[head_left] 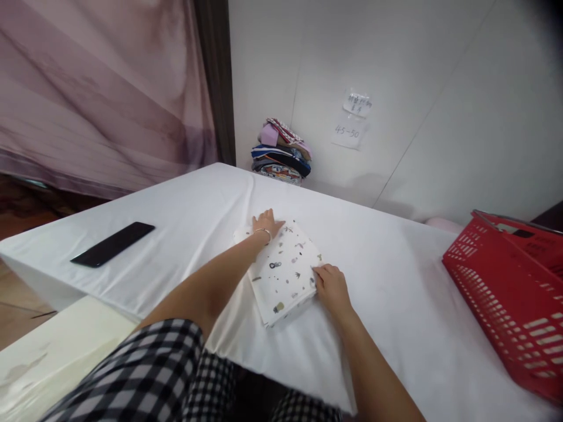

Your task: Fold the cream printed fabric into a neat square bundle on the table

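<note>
A folded white cloth (285, 266) printed with small figures, a pineapple among them, lies on the white-covered table in front of me. Across its far left edge rests my left hand (265, 224), fingers spread and palm down, with a bracelet at the wrist. My right hand (333, 285) is at the cloth's right corner, its fingers curled and pinching the edge there. Part of the thumb and the fingertips of that hand are hard to make out. Several layers show along the cloth's near right side.
A black phone-like slab (113, 244) lies on the tablecloth (189, 220) at left. At right stands a red perforated basket (505, 293). Behind the table's far edge is a stack of folded fabrics (281, 153) against the wall. A pink curtain (105, 88) hangs at left.
</note>
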{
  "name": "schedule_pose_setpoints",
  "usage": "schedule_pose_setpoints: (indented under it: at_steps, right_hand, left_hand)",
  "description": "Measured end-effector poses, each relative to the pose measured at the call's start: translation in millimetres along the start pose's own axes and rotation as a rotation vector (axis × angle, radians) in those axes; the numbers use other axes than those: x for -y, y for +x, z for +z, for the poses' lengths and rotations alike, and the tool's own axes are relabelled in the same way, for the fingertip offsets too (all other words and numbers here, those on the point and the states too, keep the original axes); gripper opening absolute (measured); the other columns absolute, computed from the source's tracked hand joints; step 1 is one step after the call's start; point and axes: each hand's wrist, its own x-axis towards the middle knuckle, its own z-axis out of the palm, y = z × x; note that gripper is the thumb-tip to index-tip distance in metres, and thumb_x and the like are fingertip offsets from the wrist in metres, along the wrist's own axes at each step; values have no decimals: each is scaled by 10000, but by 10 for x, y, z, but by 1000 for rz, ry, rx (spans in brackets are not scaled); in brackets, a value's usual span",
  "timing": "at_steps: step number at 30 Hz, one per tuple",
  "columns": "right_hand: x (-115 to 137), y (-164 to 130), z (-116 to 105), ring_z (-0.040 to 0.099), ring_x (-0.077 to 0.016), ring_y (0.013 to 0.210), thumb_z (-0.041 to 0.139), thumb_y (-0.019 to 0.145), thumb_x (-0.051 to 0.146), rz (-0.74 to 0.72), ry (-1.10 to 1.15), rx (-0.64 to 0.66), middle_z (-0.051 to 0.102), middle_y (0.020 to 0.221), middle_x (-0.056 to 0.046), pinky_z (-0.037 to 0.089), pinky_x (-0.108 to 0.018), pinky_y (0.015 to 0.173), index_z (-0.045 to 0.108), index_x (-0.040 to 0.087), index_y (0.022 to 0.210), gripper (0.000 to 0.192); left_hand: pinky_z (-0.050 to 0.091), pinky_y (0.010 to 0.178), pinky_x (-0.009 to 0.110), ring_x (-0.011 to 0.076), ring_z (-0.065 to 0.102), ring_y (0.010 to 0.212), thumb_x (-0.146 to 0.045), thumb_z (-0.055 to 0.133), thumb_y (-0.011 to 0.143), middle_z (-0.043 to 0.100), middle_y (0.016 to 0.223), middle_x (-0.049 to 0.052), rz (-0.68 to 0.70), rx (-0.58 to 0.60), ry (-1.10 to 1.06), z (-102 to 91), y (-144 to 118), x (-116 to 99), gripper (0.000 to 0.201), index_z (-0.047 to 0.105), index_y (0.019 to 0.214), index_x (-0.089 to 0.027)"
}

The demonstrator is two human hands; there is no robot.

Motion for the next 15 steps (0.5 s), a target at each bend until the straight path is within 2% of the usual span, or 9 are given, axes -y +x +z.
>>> schedule_pose_setpoints:
  at_steps: [4,8,11,15]
  right_hand:
    - [13,3,-9,502,-192,847,425,819,138,11,42,-47,606,871,-49,365,-311,760,654,216,954,277]
    - [-80,28,16,514,-196,889,415,792,146,34,124,-196,614,932,-59,393,-327,815,657,194,944,290]
    - [-191,48,54,505,-225,1001,435,779,213,119,162,-265,595,1070,-84,391,-361,891,633,178,1039,328]
    - [-262,58,53,550,-220,994,457,783,328,326,295,-102,598,1133,-86,422,-336,873,548,176,1204,457]
  left_hand:
    - [389,930,426,310,454,1187,-560,446,795,454,1333,173,-163,29,-85,-266,-241,545,678,342,1325,-151]
    - [391,943,370,284,458,1197,-516,476,795,478,1315,161,-264,-35,-231,-365,-654,935,686,311,1337,-130]
    - [413,913,362,274,519,1135,-494,512,784,564,1217,151,-348,-30,-344,-338,-958,977,700,299,1338,-122]
    - [458,825,346,263,597,1011,-448,605,733,632,1091,144,-383,14,-499,-248,-1172,789,718,327,1310,-123]
